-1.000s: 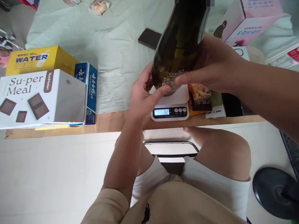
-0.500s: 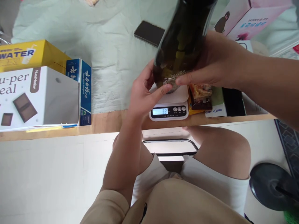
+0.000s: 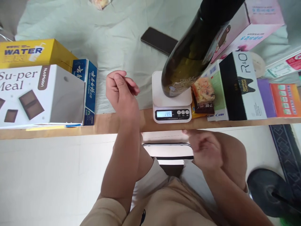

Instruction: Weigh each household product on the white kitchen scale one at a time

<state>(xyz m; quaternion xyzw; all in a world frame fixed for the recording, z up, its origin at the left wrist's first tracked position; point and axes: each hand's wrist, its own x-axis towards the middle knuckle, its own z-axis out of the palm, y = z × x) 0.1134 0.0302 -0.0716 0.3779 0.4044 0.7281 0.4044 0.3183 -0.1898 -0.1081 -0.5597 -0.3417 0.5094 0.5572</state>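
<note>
A dark green glass bottle (image 3: pixel 188 64) stands on the white digital kitchen scale (image 3: pixel 172 100), whose display shows what looks like 145. Both hands are off the bottle. To the left of the scale, my left hand (image 3: pixel 122 91) hovers over the cloth, its fingers curled in and the thumb against them, with nothing visible in it. My right hand (image 3: pixel 208 150) is above my right thigh, below the table edge. Its fingers are curled and slightly blurred, and no object shows in them.
Left are a white chocolate-pictured box (image 3: pixel 28 97), a yellow box (image 3: pixel 30 53) and a blue toothpaste box (image 3: pixel 90 91). A phone (image 3: pixel 158 40) lies behind the scale. Right of it are snack packs (image 3: pixel 204 91), a black-and-white box (image 3: pixel 244 88), an orange box (image 3: pixel 285 100) and a pink box (image 3: pixel 256 25).
Both hands have let go of the bottle, which now rests on the scale. My left hand moved left, my right hand down to my lap. The display went from about 32 to 145.
</note>
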